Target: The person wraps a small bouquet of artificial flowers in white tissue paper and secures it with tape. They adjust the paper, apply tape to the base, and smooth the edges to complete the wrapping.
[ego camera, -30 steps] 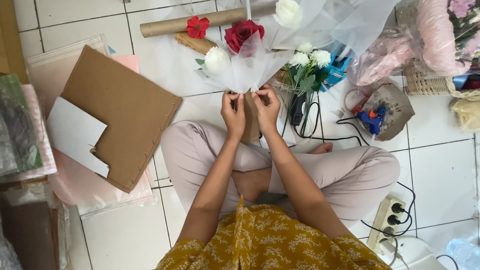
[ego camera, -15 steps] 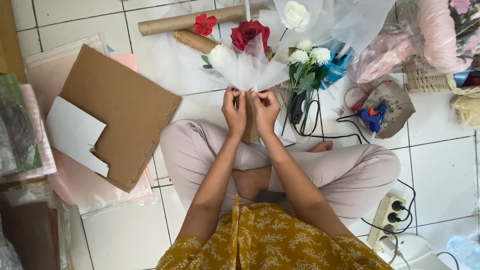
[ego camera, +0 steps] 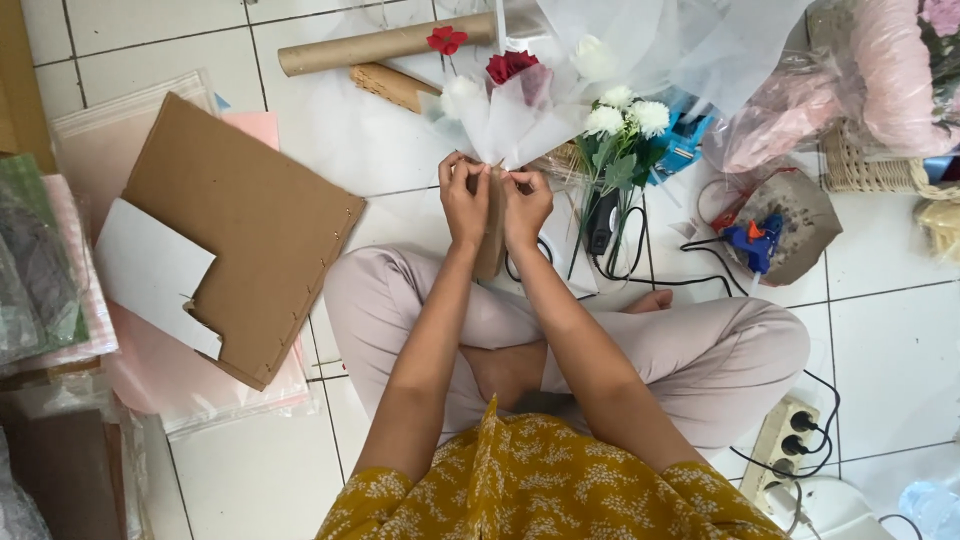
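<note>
Pinching bouquet (ego camera: 505,110) neck: left hand (ego camera: 466,203), right hand (ego camera: 527,205) both grasping, blooms just above grip.

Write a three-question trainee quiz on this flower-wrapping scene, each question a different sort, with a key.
1. True or false: the left hand and right hand both grip the bouquet at its neck.
2. The blue glue gun lies on: A) a brown paper scrap B) the cardboard sheet C) the wicker basket.
3. Fill in: the wrapped rose is ____.

Key: 1 true; 2 A; 3 red.
</note>
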